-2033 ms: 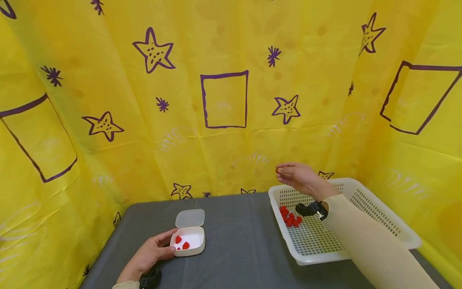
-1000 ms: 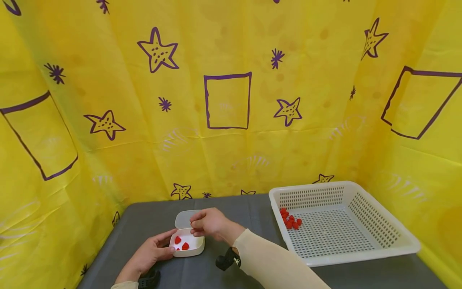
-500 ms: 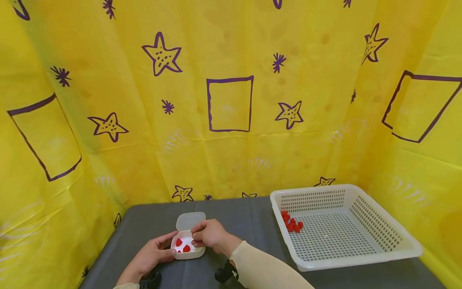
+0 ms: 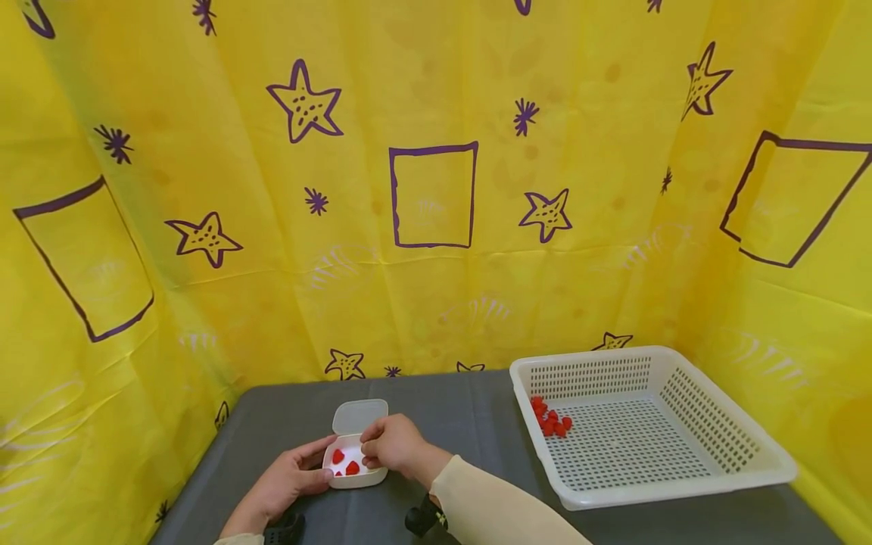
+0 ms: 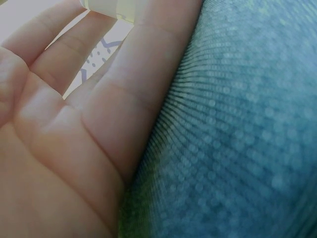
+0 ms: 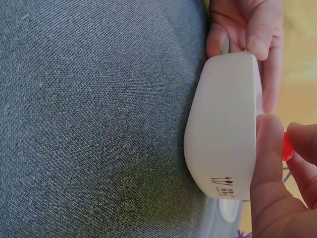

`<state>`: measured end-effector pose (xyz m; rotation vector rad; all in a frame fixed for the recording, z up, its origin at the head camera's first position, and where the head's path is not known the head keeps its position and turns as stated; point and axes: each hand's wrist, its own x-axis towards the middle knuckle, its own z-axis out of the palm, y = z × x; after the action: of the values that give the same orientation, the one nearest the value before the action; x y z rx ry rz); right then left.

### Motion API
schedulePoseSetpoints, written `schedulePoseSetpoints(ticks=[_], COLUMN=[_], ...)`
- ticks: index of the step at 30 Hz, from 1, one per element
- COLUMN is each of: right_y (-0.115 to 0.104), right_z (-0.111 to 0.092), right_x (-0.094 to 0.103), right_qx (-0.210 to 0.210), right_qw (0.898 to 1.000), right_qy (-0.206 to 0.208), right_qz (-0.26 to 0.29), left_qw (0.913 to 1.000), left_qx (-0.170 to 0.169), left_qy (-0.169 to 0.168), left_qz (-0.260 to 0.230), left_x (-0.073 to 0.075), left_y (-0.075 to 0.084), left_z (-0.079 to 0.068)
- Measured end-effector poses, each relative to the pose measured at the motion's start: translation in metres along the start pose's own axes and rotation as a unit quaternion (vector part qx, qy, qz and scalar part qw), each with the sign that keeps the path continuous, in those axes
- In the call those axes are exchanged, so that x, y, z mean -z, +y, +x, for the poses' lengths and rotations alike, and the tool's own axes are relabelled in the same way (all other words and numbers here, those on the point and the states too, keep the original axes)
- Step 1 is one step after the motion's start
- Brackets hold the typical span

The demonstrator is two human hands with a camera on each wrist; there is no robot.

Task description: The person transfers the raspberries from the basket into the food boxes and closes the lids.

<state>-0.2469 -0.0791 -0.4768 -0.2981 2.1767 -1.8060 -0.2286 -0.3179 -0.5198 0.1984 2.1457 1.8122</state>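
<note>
A small white lidded box (image 4: 371,480) stands on the table with its translucent lid (image 4: 360,418) folded back. My left hand (image 4: 278,486) holds the box's left side; in the right wrist view its thumb lies on the rim. Several small red pieces (image 4: 352,468) lie in the left part of the box. Over the right part, my right hand (image 4: 400,446) pinches another red piece (image 6: 287,147) between thumb and fingers, visible in the right wrist view but hidden by the fingers in the head view. What exactly the red pieces are is too small to tell.
A white perforated plastic basket (image 4: 671,493) stands on the right of the grey-covered table (image 4: 470,424). Several red pieces (image 4: 552,422) cluster at its left side. A yellow curtain (image 4: 436,303) with purple drawings hangs behind and on both sides.
My right hand has come left from above the basket to the box, carrying the red piece, then lowered a little into it. The left hand keeps its place on the box.
</note>
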Motion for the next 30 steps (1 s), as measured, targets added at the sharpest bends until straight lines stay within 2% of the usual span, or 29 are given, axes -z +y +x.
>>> schedulePoseSetpoints(ticks=[9, 19, 30], right_y=[-0.0002, -0.0009, -0.0064], right_z=[-0.0007, -0.0009, 0.0018], right_x=[0.0004, 0.0006, 0.0037], right_qx=[0.015, 0.012, -0.012], right_qw=[1.0, 0.999, 1.0], right_qy=[-0.001, -0.001, -0.005], right_qz=[-0.021, -0.031, -0.003], left_qw=[1.0, 1.0, 0.9999], left_qx=[-0.002, -0.002, -0.006], left_qy=[-0.005, -0.003, -0.009], left_qz=[-0.002, 0.001, 0.006], left_x=[0.0001, -0.0002, 0.0005], left_y=[-0.0002, -0.0003, 0.0009], left_z=[0.0018, 0.0018, 0.0003])
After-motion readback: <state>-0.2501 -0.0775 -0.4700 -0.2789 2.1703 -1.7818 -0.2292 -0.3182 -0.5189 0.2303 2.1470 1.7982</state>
